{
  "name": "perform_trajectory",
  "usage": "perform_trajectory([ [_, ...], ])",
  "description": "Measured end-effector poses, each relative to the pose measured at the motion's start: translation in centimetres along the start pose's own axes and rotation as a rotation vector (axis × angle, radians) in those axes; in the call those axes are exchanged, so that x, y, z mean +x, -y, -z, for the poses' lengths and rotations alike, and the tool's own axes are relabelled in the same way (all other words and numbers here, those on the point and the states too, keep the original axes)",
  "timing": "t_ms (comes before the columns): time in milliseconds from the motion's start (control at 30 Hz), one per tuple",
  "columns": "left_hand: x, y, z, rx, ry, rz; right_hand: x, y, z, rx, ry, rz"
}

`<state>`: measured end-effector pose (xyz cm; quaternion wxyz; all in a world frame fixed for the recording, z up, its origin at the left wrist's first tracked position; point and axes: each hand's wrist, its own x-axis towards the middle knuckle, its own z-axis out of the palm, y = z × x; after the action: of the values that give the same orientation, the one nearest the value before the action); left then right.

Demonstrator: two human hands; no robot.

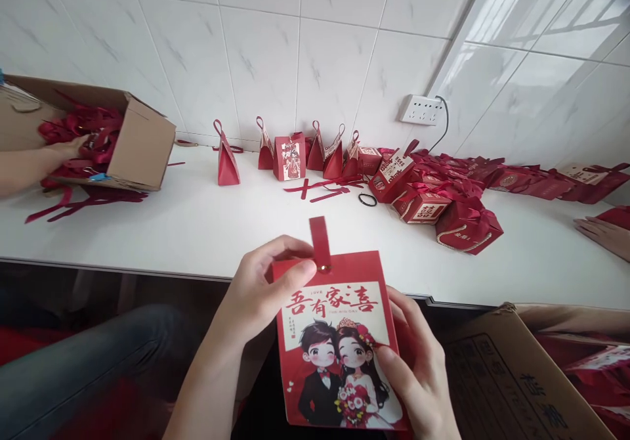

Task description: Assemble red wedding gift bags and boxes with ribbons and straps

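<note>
Between my two hands is a red gift box [339, 335] printed with a cartoon wedding couple, held upright just off the table's front edge. My left hand [266, 289] grips its upper left corner, thumb beside the ribbon loop [319, 240] that stands up from a small gold eyelet. Around the right side wraps my right hand [418, 361], its thumb on the printed front and its fingers behind. The back of the box is hidden.
Along the white table [197, 230] stand several tent-shaped red boxes [228, 161]. Red ribbons [325, 187] and a black band [367, 199] lie near piled boxes [423, 203]. A person's hand [66, 151] reaches into a ribbon carton [142, 144]; another hand [603, 235] is far right. An open carton [512, 374] sits lower right.
</note>
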<state>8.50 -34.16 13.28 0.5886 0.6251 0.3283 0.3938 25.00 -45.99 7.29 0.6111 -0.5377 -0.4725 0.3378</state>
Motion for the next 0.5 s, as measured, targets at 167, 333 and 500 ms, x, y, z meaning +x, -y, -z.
perform_trajectory([
  [167,0.6,-0.8,-0.3,-0.055,-0.178,-0.064,-0.6,-0.7,0.3,-0.068,-0.019,-0.048],
  [333,0.6,-1.4,-0.1,-0.051,-0.215,-0.033,-0.5,-0.7,0.4,-0.022,0.005,-0.075],
  [500,1.7,-0.4,0.6,-0.321,-0.014,0.081,0.2,-0.5,-0.7,0.193,0.025,-0.132],
])
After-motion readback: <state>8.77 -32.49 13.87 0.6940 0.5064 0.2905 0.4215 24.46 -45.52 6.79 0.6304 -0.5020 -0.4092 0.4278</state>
